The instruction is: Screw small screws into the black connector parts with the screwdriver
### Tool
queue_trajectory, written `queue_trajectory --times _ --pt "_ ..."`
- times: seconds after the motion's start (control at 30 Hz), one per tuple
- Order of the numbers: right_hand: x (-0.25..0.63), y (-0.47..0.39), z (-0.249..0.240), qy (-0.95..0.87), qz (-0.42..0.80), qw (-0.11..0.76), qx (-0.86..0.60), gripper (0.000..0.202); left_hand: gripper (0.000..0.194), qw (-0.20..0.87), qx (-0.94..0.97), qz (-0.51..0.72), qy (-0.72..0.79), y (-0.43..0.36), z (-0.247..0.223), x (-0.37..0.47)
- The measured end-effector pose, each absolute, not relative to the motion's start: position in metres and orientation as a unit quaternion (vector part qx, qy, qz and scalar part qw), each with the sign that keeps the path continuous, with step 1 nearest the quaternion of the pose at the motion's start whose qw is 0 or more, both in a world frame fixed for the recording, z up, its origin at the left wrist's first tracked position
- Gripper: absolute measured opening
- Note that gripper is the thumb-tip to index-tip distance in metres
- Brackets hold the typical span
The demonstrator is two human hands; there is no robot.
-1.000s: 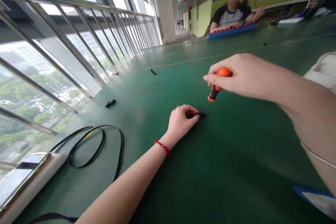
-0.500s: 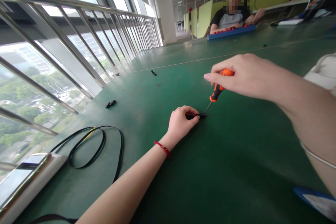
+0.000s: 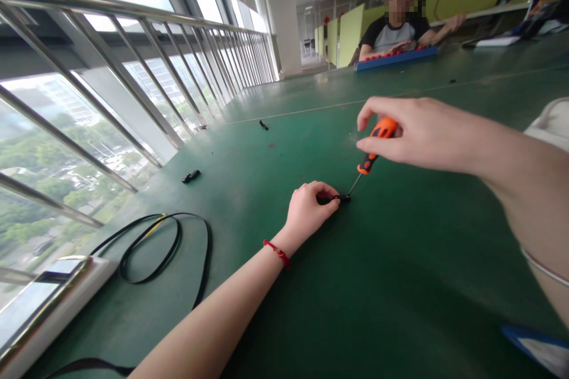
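Observation:
On the green table (image 3: 284, 157), my left hand (image 3: 309, 210) pinches a small black part (image 3: 343, 197) between thumb and fingers and keeps it against the surface. Most of that part is hidden under the fingers, so its kind cannot be made out. My right hand (image 3: 400, 130) has hold of a screwdriver (image 3: 368, 161) with an orange and black handle, its thumb and fingers around the upper end. The shaft slants down to the left, and its tip meets the right end of the black part.
Left lie a small black piece (image 3: 191, 176), a looped black cable (image 3: 208, 249) and a phone-like device (image 3: 53, 296) on a white block. Another black piece (image 3: 264, 125) is farther off. A railing (image 3: 133, 9) borders the left side. Across the table sits a person (image 3: 393, 35) behind a blue tray (image 3: 395, 60).
My right hand's fingers have shifted on the screwdriver handle, the index finger lifting off it a little. The left hand and the black part stay together. The view has moved slightly.

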State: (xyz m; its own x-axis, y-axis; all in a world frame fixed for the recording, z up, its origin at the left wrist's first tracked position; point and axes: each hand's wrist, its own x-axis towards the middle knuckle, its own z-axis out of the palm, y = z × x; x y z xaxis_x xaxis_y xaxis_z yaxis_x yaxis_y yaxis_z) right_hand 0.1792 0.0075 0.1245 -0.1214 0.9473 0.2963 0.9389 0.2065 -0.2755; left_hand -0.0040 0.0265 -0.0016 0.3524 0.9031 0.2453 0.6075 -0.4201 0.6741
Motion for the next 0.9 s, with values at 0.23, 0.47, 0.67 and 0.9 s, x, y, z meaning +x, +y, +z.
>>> queue_trajectory --times 0.23,0.47,0.67,0.9 --pt "0.1798 0.0078 0.1245 -0.751 0.026 0.205 -0.627 0.028 0.009 0.241 0.785 0.305 0.482 0.0268 -0.0029 -0.0047" --pt "0.1799 0.0079 0.1246 -0.748 0.017 0.209 -0.629 0.024 0.009 0.244 0.785 0.31 0.478 0.0276 -0.0044 -0.005" --pt "0.1797 0.0082 0.1243 -0.745 0.032 0.194 -0.638 0.031 0.01 0.245 0.784 0.307 0.481 0.0271 -0.0036 -0.0049" --pt "0.1805 0.0083 0.1237 -0.74 0.034 0.185 -0.646 0.037 0.011 0.242 0.784 0.304 0.485 0.0261 -0.0032 -0.0048"
